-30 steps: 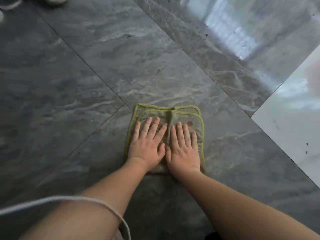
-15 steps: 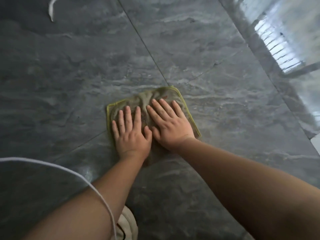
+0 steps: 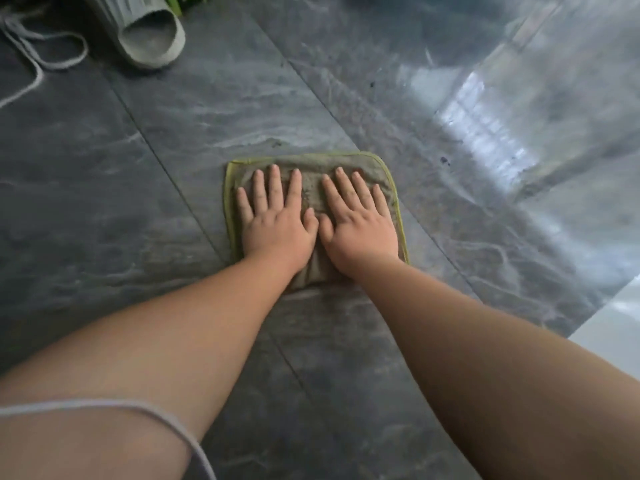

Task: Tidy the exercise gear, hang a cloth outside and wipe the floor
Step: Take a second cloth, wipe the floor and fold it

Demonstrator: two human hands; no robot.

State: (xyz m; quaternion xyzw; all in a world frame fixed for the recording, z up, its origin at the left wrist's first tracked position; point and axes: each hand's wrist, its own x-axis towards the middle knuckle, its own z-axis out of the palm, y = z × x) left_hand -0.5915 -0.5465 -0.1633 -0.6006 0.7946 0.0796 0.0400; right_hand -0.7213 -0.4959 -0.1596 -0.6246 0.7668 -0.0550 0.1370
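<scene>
A grey-green cloth (image 3: 374, 168) with a yellow-green hem lies flat on the dark marbled floor tiles (image 3: 138, 202). My left hand (image 3: 277, 223) presses on its left half, fingers straight and spread. Beside it, thumbs almost touching, my right hand (image 3: 360, 226) presses flat on the right half. Both forearms reach in from the bottom of the view. The near edge of the cloth is hidden under my wrists.
A grey slipper (image 3: 145, 32) lies at the top left, with a white cord (image 3: 45, 60) looped on the floor beside it. Another white cord (image 3: 114, 407) crosses my left forearm. A pale tile (image 3: 616, 327) begins at the right edge. Window light glares at the upper right.
Both hands have slid the cloth across the tiles, first to the left with the cloth turned, then back square. The view has shifted, bringing the slipper into sight.
</scene>
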